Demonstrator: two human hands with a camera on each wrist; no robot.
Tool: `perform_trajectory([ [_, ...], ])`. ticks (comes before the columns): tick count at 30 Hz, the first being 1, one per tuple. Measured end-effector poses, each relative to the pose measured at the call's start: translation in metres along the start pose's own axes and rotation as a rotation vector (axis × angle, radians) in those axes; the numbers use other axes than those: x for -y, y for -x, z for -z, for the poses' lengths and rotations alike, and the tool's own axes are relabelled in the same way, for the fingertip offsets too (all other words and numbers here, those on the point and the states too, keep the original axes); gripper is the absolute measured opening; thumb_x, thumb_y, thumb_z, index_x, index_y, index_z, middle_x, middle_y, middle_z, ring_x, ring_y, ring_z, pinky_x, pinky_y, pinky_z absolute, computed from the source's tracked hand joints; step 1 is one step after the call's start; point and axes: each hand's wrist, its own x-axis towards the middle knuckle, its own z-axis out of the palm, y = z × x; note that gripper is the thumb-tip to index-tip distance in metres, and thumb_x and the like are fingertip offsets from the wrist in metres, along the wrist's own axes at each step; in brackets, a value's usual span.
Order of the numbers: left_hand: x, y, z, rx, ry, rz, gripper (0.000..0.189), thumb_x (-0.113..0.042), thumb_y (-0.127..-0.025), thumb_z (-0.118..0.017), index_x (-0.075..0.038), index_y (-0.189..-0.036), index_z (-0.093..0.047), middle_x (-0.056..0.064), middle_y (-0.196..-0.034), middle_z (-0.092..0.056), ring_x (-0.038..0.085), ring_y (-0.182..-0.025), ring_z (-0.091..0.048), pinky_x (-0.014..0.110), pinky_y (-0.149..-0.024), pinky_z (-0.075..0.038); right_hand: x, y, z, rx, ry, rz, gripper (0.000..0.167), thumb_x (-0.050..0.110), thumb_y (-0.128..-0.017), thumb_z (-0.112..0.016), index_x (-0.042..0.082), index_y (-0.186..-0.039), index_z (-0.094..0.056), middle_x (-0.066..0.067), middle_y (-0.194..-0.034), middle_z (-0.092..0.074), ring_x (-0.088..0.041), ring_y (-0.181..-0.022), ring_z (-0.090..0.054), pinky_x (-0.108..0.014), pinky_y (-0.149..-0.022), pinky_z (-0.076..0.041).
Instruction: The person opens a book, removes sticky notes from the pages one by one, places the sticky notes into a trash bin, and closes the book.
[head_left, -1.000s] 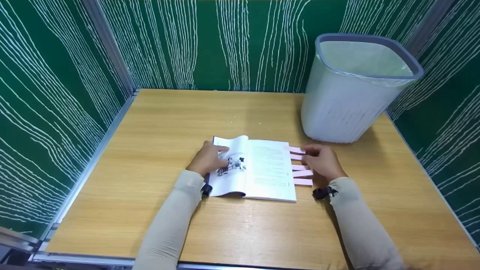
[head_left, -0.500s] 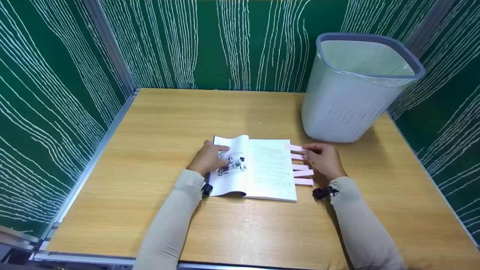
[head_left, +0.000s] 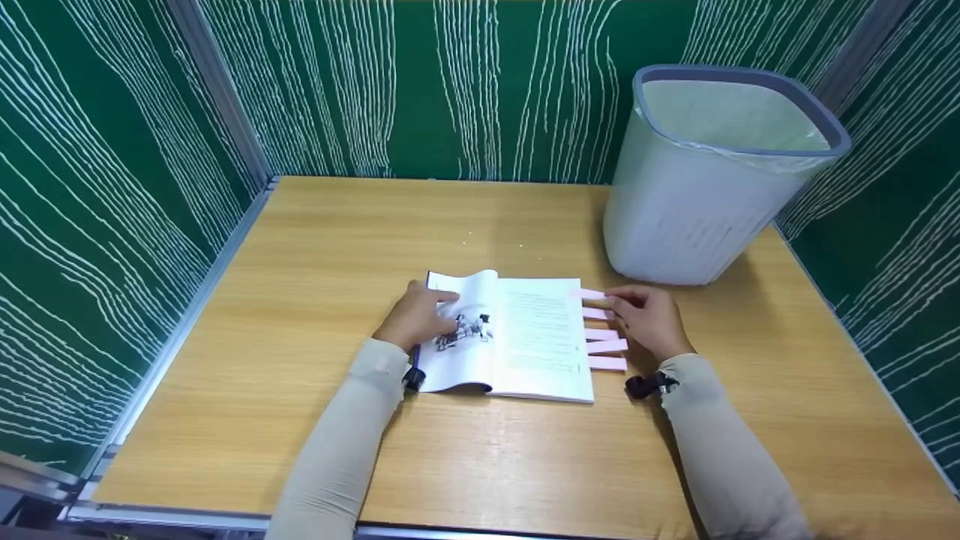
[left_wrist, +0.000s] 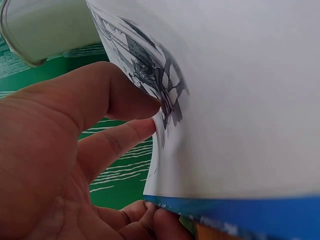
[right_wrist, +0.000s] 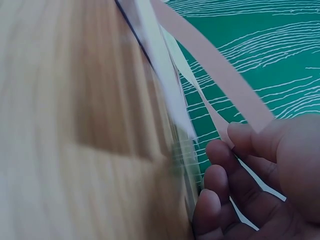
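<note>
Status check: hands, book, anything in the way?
Left hand holds open book; right hand pinches farthest pink strip. Strip reaches right page. Next strip close by; bin stands apart.

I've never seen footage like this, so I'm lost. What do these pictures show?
There's no machine here, just a person's two bare hands. The wide picture comes from a camera on the head; the two close-ups come from cameras on the wrists. An open book lies on the wooden table, with pink strips sticking out from its right edge. A bin stands beyond it, to the right. The left hand holds the book's left side; the right hand pinches one strip's end.
</note>
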Motion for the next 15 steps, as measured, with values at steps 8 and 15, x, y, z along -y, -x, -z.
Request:
perform_trajectory([
  [8,0.0006,0.0,0.0,-0.003,0.01,0.006,0.06,-0.023,-0.084,-0.082,-0.029,-0.141,-0.065,0.019,-0.149,-0.041,0.028,-0.117,-0.055,0.041,-0.1,-0.053,0.0016,0.0013,0.0008,0.006,-0.011,-0.045,0.029,0.036,-0.103,-0.065,0.019,-0.125,-0.074,-0.007,-0.121,-0.068,-0.024,-0.107,-0.058,-0.032,-0.086,-0.051],
  [15,0.0012,0.0014,0.0009,-0.006,0.024,-0.011,0.06,-0.022,-0.084,-0.08,-0.028,-0.141,-0.065,0.02,-0.147,-0.04,0.028,-0.111,-0.058,0.039,-0.094,-0.054,0.0005,0.0011,0.0005,-0.003,-0.017,-0.022,0.028,0.036,-0.102,-0.066,0.017,-0.121,-0.074,-0.007,-0.117,-0.069,-0.023,-0.102,-0.06,-0.027,-0.077,-0.054],
])
